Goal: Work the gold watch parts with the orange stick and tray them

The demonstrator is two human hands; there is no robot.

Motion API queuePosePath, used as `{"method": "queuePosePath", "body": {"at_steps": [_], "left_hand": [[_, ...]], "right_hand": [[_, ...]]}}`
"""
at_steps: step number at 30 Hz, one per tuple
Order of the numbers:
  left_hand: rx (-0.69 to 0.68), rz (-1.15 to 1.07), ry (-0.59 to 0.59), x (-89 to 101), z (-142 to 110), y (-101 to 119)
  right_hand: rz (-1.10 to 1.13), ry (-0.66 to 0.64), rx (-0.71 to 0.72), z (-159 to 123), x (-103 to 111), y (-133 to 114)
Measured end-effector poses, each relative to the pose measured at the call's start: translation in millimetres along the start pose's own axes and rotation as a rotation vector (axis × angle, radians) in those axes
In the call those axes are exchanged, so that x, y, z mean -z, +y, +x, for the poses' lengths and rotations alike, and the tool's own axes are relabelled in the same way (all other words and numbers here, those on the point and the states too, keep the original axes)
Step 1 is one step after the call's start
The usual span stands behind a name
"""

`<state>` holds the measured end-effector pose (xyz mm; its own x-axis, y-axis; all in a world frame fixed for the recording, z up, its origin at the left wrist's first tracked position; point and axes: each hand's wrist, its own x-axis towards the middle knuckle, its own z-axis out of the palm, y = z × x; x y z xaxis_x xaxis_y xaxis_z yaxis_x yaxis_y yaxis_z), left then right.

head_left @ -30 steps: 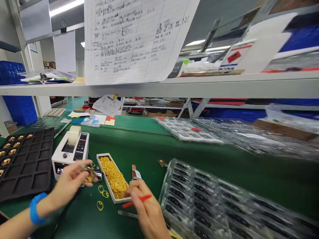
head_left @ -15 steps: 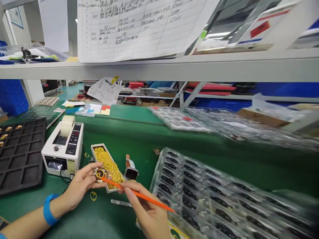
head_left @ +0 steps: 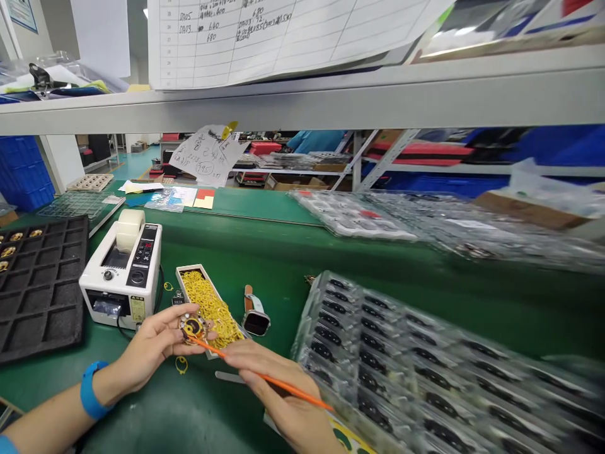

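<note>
Ideally, the left hand [head_left: 150,336], its grip closed on the round metal piece [head_left: 193,325] near the yellow rings [head_left: 208,304], is steady while the right hand [head_left: 289,396], pinching the orange stick [head_left: 295,390], presses its tip lightly.

Hands [head_left: 155,337] [head_left: 299,421] partly hide the round metal piece [head_left: 193,325] and the orange stick [head_left: 300,393].

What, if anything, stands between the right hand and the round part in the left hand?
Nothing visible blocks the way: the orange stick in the right hand reaches to the round part, which the left hand holds by its edge.
</note>
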<state>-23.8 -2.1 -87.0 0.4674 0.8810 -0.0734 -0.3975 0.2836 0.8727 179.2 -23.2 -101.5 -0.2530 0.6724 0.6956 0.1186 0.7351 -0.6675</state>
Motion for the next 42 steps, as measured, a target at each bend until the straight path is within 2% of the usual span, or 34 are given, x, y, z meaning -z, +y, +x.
{"method": "queuePosePath", "body": {"at_steps": [4, 8, 10, 14, 16, 20, 22, 26, 28, 30, 31, 35, 37, 40, 42], "left_hand": [[0.016, -0.003, 0.039, 0.3, 1.3, -1.3], [0.024, -0.025, 0.063, 0.9, 2.7, -4.2], [0.020, -0.034, 0.054, -0.1, 3.0, -5.4], [0.008, -0.022, 0.018, -3.7, 2.2, -8.3], [0.004, -0.006, -0.004, -5.7, 1.2, -10.4], [0.005, 0.012, -0.032, -8.6, -0.1, -15.6], [0.011, 0.021, -0.008, -8.7, 0.0, -17.9], [0.036, 0.032, 0.044, -7.3, 1.1, -18.7], [0.056, 0.038, 0.075, -6.9, 2.1, -17.1], [0.069, 0.053, 0.110, -7.0, 3.5, -15.7], [0.069, 0.068, 0.124, -7.0, 4.3, -15.4], [0.030, 0.158, 0.149, -6.9, 6.9, -17.0], [0.015, 0.194, 0.139, -6.6, 7.3, -18.1], [-0.010, 0.263, 0.131, -5.9, 6.5, -18.8], [-0.019, 0.323, 0.138, -5.6, 5.7, -18.7]], "right_hand": [[-0.130, -0.153, 0.223, 0.6, 1.7, -0.3], [-0.231, -0.187, 0.333, -6.5, 0.1, 2.9], [-0.263, -0.134, 0.308, -9.0, -0.1, -0.1], [-0.327, 0.103, 0.138, -11.8, -3.9, -8.7], [-0.327, 0.193, 0.106, -13.1, -8.2, -9.1], [-0.336, 0.273, 0.097, -15.4, -16.0, -2.6], [-0.389, 0.228, 0.156, -15.9, -16.8, 0.9], [-0.617, -0.044, 0.478, -14.3, -13.1, 4.1], [-0.693, -0.148, 0.554, -13.0, -11.0, 3.7], [-0.672, -0.139, 0.531, -12.1, -10.0, 2.6], [-0.627, -0.092, 0.490, -11.9, -9.8, 1.9], [-0.421, 0.190, 0.187, -11.6, -8.9, 1.2], [-0.392, 0.274, 0.064, -11.6, -7.8, 3.5], [-0.438, 0.297, -0.003, -12.1, -5.8, 9.1], [-0.511, 0.300, 0.030, -13.0, -5.6, 11.9]]}}
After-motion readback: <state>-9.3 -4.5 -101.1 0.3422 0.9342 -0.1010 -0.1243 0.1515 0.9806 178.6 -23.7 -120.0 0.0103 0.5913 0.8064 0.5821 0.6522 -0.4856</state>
